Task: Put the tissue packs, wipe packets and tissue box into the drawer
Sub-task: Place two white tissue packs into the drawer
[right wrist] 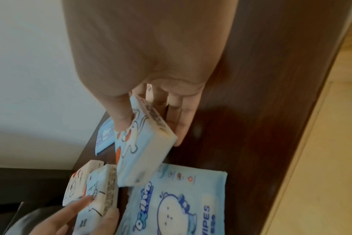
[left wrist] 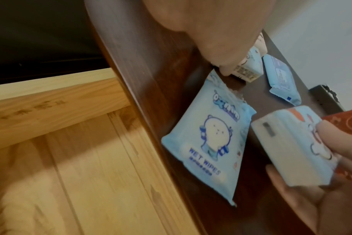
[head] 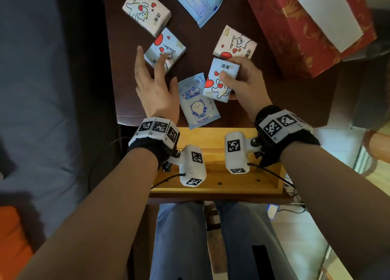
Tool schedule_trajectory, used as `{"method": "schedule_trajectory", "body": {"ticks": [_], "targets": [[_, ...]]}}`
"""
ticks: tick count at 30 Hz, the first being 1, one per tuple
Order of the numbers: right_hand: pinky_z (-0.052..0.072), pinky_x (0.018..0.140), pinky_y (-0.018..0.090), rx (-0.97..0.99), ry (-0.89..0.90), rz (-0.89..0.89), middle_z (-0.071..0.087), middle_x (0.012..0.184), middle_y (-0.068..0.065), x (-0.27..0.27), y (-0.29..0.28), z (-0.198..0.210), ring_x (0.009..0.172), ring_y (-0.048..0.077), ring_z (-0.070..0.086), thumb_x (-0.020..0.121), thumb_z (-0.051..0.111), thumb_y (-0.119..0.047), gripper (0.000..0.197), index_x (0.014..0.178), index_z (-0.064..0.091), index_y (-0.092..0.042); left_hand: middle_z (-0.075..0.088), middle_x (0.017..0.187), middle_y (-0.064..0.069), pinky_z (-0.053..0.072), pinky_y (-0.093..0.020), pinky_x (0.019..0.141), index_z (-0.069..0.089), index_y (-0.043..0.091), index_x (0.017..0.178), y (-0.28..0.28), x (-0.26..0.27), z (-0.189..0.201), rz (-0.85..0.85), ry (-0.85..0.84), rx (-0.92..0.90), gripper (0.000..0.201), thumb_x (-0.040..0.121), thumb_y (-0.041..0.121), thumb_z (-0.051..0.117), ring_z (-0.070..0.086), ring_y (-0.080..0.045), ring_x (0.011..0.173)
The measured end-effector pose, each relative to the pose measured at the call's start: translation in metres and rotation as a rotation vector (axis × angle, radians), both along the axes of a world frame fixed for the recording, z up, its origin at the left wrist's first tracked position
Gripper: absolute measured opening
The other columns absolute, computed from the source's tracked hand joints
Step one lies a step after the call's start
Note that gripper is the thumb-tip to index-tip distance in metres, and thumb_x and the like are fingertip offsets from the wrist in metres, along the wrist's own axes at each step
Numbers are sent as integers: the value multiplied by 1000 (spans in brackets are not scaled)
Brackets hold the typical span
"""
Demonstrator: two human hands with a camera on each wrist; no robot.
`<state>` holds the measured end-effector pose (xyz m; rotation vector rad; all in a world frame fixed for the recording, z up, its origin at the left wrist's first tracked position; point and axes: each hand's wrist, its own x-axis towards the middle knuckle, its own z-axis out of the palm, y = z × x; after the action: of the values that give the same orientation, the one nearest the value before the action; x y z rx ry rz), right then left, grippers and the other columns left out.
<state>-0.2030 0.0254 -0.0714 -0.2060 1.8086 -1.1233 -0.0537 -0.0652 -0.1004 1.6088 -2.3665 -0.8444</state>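
The person's forearms are bare. Each wrist carries a black fabric wrist strap topped by a band of white square blocks printed with black-and-white fiducial markers. A white rounded plastic camera housing, also marker-printed, is bolted to each strap by a small black bracket, and a thin black cable trails from it. The legs wear blue denim jeans.
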Motion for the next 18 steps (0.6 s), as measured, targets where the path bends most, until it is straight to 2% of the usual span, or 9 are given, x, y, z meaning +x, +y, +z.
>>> {"method": "schedule_trajectory", "body": {"ticks": [2, 4, 7, 9, 12, 15, 16, 18], "targets": [[60, 69, 30, -1, 16, 5, 62, 117, 19, 0, -3, -4, 94, 20, 66, 85, 61, -8, 31, 114, 50, -4, 24, 152, -18, 39, -47, 100, 50, 8, 123, -7, -6, -3, 36, 8, 56, 42, 83, 11, 59, 23, -34, 142], [59, 68, 28, -12, 39, 28, 62, 116, 20, 1, -4, -7, 94, 22, 66, 84, 62, -8, 28, 110, 52, -7, 34, 146, -18, 39, -49, 100, 50, 5, 116, -13, -10, -4, 78, 31, 101, 37, 80, 6, 60, 29, -34, 139], [60, 73, 31, -7, 60, 56, 64, 112, 20, 2, -4, -7, 96, 25, 67, 82, 64, -10, 27, 108, 56, -10, 46, 124, -19, 47, -50, 89, 50, 2, 107, -14, -12, -3, 118, 173, 91, 34, 75, 7, 60, 50, -33, 115], [59, 76, 31, -34, 72, 48, 65, 109, 18, 3, -4, -3, 96, 25, 67, 80, 65, -12, 30, 109, 57, -7, 47, 114, -18, 49, -47, 83, 49, 0, 104, -9, -11, 4, 149, 271, 88, 34, 74, 13, 59, 53, -29, 102], [56, 74, 20, -89, 73, 30, 62, 104, 11, 3, -4, 4, 91, 14, 65, 80, 60, -11, 35, 113, 56, -2, 46, 104, -11, 46, -36, 79, 49, 2, 105, 1, -8, 17, 102, 337, 112, 39, 74, 21, 61, 48, -20, 90], [54, 69, 17, -130, 10, -12, 60, 103, 7, 3, -3, 13, 85, 6, 64, 78, 55, -11, 35, 112, 54, -5, 46, 98, -3, 41, -24, 70, 51, 6, 103, 11, -3, 25, 37, 359, 155, 37, 76, 29, 61, 49, -16, 82], [54, 67, 17, -142, -16, -21, 60, 101, 6, 3, -3, 16, 82, 5, 65, 77, 54, -11, 33, 110, 54, -8, 48, 96, -2, 42, -22, 67, 52, 7, 101, 13, -3, 27, 33, 357, 175, 35, 78, 32, 61, 51, -16, 79], [53, 64, 16, -145, -50, -25, 60, 96, 4, 4, -1, 21, 77, 4, 65, 75, 53, -13, 30, 105, 54, -10, 54, 90, -4, 46, -27, 64, 54, 9, 96, 17, -2, 29, 45, 353, 210, 35, 81, 40, 59, 55, -17, 75]]}}
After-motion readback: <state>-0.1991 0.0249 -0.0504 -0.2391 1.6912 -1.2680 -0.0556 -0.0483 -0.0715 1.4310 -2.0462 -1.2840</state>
